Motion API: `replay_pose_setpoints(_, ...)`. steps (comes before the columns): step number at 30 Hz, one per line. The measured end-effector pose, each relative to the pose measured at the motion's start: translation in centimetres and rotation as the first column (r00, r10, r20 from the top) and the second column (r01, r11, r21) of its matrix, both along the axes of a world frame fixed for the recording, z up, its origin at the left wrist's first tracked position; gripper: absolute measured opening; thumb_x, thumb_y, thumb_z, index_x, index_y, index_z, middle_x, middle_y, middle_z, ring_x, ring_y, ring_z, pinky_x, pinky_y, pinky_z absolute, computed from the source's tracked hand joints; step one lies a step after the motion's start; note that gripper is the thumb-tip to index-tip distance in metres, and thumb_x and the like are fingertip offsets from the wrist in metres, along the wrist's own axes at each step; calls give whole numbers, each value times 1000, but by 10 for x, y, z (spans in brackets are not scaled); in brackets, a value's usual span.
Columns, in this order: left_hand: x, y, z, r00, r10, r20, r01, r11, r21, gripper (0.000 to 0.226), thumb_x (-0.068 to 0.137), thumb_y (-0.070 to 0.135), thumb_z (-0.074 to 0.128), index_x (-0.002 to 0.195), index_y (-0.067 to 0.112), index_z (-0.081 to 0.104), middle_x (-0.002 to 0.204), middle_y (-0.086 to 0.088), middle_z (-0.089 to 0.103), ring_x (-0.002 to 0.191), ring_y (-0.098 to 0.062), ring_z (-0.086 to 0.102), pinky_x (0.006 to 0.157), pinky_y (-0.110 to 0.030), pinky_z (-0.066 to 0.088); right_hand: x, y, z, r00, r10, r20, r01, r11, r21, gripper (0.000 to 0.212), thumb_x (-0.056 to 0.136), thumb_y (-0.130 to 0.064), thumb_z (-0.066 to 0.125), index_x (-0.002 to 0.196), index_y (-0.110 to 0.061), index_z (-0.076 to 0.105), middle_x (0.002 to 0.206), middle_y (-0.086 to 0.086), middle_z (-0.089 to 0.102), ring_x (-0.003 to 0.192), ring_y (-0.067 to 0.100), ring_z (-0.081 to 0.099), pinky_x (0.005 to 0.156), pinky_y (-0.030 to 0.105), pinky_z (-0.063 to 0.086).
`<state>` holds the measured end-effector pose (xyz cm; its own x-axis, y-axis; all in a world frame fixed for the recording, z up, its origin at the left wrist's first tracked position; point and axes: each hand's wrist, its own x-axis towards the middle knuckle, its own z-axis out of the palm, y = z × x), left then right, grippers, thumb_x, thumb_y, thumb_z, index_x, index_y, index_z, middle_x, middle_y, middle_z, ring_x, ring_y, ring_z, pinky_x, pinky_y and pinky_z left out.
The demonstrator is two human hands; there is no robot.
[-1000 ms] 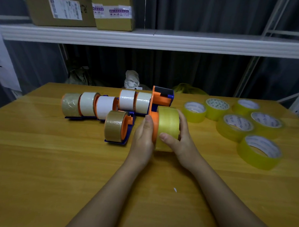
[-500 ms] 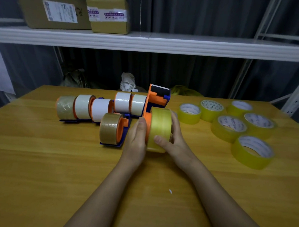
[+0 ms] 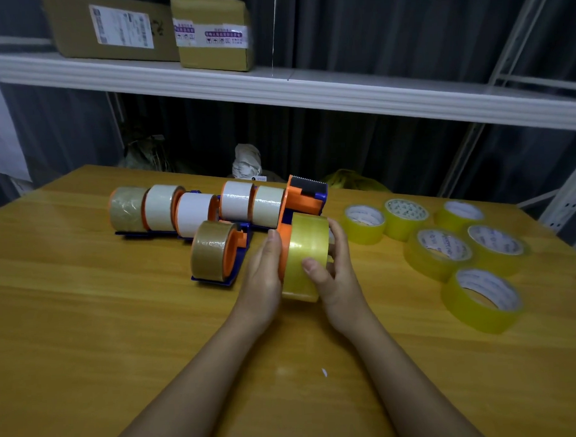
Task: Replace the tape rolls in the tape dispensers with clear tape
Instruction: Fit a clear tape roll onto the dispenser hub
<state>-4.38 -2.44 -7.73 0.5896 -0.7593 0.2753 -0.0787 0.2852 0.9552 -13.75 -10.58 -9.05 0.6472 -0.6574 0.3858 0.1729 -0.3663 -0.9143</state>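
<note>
An orange and blue tape dispenser point(image 3: 304, 197) stands upright at the table's middle with a yellowish clear tape roll point(image 3: 306, 250) on its wheel. My right hand point(image 3: 335, 269) grips that roll, thumb on its face and fingers behind it. My left hand point(image 3: 262, 272) lies flat against the dispenser's orange left side, fingers straight. To the left, another dispenser holds a brown tape roll point(image 3: 212, 249). Behind it stands a row of dispensers point(image 3: 194, 211) with brown and white rolls.
Several loose clear tape rolls point(image 3: 439, 248) lie flat on the wooden table point(image 3: 86, 326) to the right. A white shelf point(image 3: 274, 86) with cardboard boxes point(image 3: 212, 33) runs above the table's far edge. Bags sit behind the table.
Both hands keep their places on the dispenser and roll. The view has shifted a little; nothing else on the table has moved.
</note>
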Motion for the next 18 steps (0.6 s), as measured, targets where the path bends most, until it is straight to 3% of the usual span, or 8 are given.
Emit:
replay_pose_setpoints(4,-2,1,1,999,-1,32,0,1000,13,52,89,52,29,108,17,63,104,-8,67,102,-21,62,94,-41,48,3,-2,-2,999,31,23,-32,998,51,84,68,-53,62,142,-31,28,122,-12,55,110,2,58,84,17,48)
replay_pose_setpoints(7,-5,4,3,995,-8,96,6,1000,11,44,97,50,28,100,22,61,95,0,66,90,-5,63,81,-21,49,2,-2,-6,998,35,48,-40,994,106,85,67,-50,62,142,-29,28,122,-9,56,107,4,60,83,21,50)
replay_pose_setpoints(10,-10,7,6,994,-16,112,13,1000,29,33,96,36,25,94,26,56,87,8,59,76,11,59,67,-5,43,0,-2,-7,999,33,32,-35,997,68,88,67,-50,65,143,-30,26,125,-9,53,109,7,59,84,26,51)
replay_pose_setpoints(12,-6,6,5,995,-13,96,10,1000,28,27,101,33,29,97,28,55,93,8,58,82,17,56,75,-3,42,-1,-1,-5,999,17,32,-18,1000,26,82,65,-50,67,136,-43,27,123,-15,52,109,6,58,84,23,50)
replay_pose_setpoints(13,-3,5,4,997,-20,78,18,1000,24,30,100,42,34,106,25,58,101,2,61,94,12,57,86,-10,44,-1,-1,-3,999,9,32,-9,1000,11,79,65,-49,69,131,-49,27,122,-17,52,109,5,58,85,23,50)
replay_pose_setpoints(15,0,2,3,1000,-27,6,26,999,28,64,87,62,41,128,14,55,124,-10,59,119,-15,54,106,-41,40,-2,0,-2,999,-1,33,2,1000,-21,78,64,-48,71,128,-55,26,122,-19,51,111,5,57,85,23,51)
replay_pose_setpoints(16,1,1,3,999,-27,-47,28,999,30,71,82,64,42,131,13,54,128,-13,57,123,-23,52,108,-49,37,-2,0,-2,999,-5,34,6,999,-37,80,63,-48,73,129,-54,26,124,-17,50,112,7,57,85,25,52)
replay_pose_setpoints(18,2,0,0,989,-33,-141,34,999,4,57,87,57,44,122,15,61,121,-14,62,116,-27,57,104,-49,41,-3,0,-4,999,-9,40,12,998,-64,86,63,-45,75,133,-49,26,131,-7,47,116,11,55,84,27,53)
